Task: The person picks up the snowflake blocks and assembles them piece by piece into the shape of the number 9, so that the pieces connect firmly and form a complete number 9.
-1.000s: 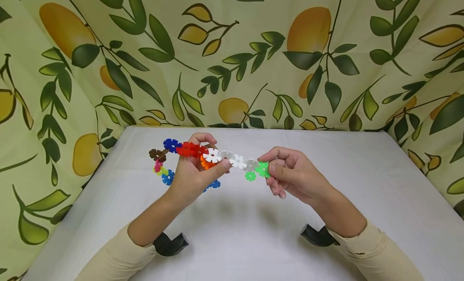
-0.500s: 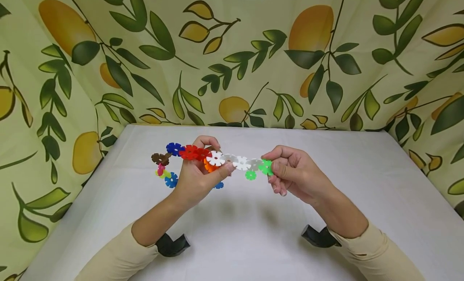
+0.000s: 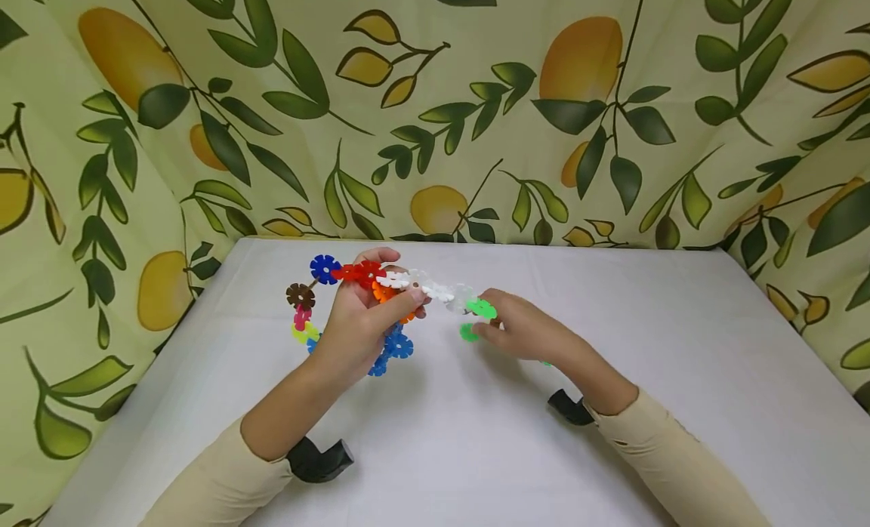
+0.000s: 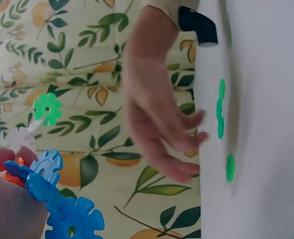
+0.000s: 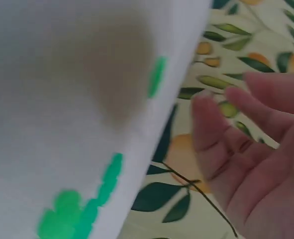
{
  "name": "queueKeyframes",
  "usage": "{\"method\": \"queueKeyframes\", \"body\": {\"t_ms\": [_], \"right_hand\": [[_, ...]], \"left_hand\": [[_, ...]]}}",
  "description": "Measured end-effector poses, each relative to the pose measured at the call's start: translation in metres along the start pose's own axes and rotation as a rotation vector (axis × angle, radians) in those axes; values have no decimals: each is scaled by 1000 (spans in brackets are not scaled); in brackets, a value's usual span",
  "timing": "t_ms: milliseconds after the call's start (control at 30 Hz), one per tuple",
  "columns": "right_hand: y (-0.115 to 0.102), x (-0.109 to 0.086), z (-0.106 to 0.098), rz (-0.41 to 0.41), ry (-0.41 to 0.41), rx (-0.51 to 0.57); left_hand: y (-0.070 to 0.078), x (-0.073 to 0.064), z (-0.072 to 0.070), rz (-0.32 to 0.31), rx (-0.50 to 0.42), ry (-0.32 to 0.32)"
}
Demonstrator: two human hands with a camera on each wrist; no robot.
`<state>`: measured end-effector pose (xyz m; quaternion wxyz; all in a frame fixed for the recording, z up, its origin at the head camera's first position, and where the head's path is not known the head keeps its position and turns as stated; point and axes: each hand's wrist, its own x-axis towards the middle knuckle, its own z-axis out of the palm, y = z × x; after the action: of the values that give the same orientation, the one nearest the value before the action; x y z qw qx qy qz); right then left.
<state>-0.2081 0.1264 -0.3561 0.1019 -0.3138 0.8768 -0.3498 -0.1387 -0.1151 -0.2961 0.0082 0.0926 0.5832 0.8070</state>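
Observation:
My left hand (image 3: 353, 323) grips a chain of interlocking flower-shaped plastic discs between thumb and fingers, around its white discs (image 3: 438, 291). Blue discs (image 4: 74, 219) hang below the palm, and dark blue, brown, pink and yellow ones curve out to the left. A bright green disc (image 3: 482, 308) ends the chain on the right. My right hand (image 3: 523, 327) is lowered over the table with bent, parted fingers and nothing between them in the right wrist view. Loose green discs lie below it, one single (image 4: 230, 168) and others close together (image 4: 220, 109).
A white cloth covers the table (image 3: 435, 451). Behind and at the sides hangs a curtain (image 3: 435, 119) printed with leaves and orange fruit. Black wrist mounts (image 3: 319, 460) stick out under both forearms.
My right hand has let go of the chain's green end disc and dropped toward the loose green discs. The left hand keeps its hold, while the chain has tilted slightly.

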Motion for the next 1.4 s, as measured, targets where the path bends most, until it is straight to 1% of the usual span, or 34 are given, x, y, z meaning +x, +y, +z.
{"method": "queueKeyframes", "body": {"t_ms": [33,67,133,167,233,433,533,633,700,733,800,867,933,1000,1067,1133,1300,1400], "right_hand": [[4,2,5,30,-43,-124],[6,3,9,57,-82,-214],[9,5,15,85,-143,-301],[9,6,17,94,-169,-318],[8,7,17,100,-193,-322],[4,7,13,117,-286,-251],[6,3,13,124,-294,-225],[8,-3,12,127,-289,-205],[7,-10,7,111,-297,-148],[6,-14,3,93,-297,-98],[0,-21,-7,37,-268,43],[-7,-28,-19,-59,-196,199],[-15,-34,-30,-181,-82,329],[-25,-41,-37,-297,42,393],[-33,-47,-41,-371,133,408],[-39,-50,-41,-413,190,398],[-44,-51,-36,-482,257,340],[-45,-52,-36,-494,289,313]], "left_hand": [[-1,1,0,-22,-14,6],[-2,1,0,-41,-24,10],[-3,2,0,-70,-34,16],[-3,3,0,-77,-35,18],[-4,4,0,-83,-37,21],[-2,5,-3,-77,-44,20],[-2,4,-3,-82,-47,14],[-2,4,-3,-92,-57,24],[-1,4,-3,-88,-70,30],[0,4,-3,-85,-77,36],[1,5,-3,-73,-92,44],[3,5,-3,-57,-106,48],[4,5,-4,-48,-118,50],[4,5,-4,-40,-129,47],[5,5,-4,-34,-137,38],[4,5,-4,-33,-139,32],[3,4,-3,-38,-131,33],[3,4,-3,-38,-132,32]]}}
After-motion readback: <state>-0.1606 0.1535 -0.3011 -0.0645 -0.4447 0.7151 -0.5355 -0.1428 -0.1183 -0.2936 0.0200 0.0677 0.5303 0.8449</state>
